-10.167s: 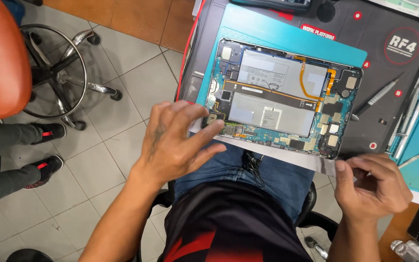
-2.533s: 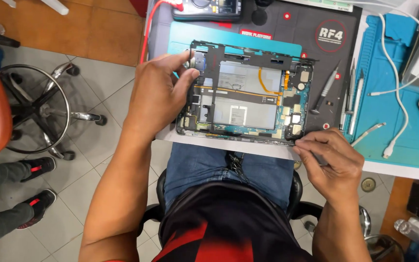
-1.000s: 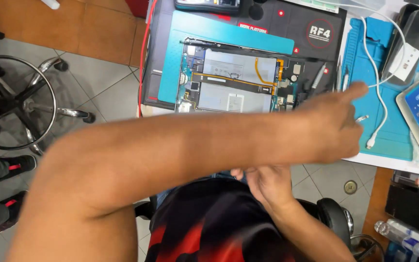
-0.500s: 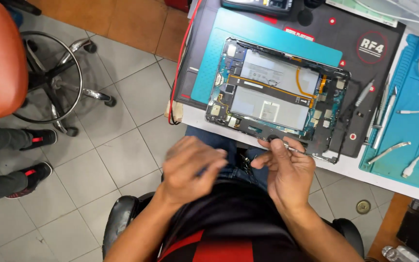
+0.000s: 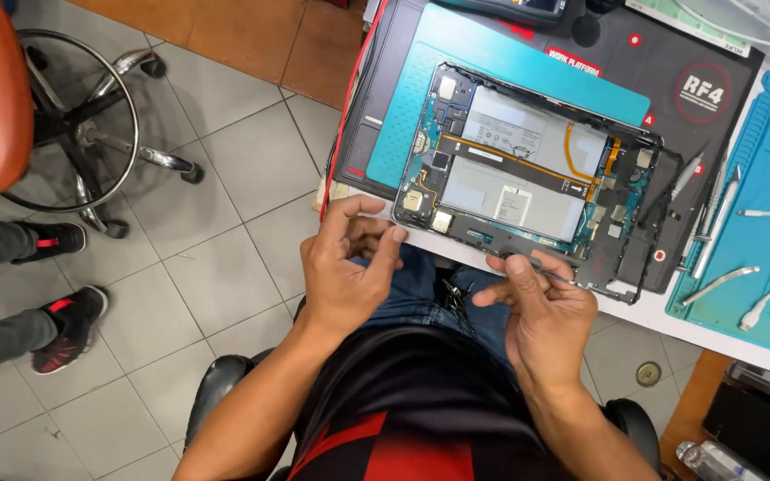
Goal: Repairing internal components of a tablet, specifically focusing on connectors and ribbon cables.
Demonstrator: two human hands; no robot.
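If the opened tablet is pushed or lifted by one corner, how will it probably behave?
The opened tablet looks thin and wide, so it may flex. Its near edge overhangs the black mat, so a push could tip it. The bare boards and orange cable look fragile.

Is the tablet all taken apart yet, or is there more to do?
The tablet already lies open with its back cover off, battery and boards showing. The right hand holds a thin metal tool at its near edge; the left hand is beside its corner. The battery, cables and boards are all still inside.
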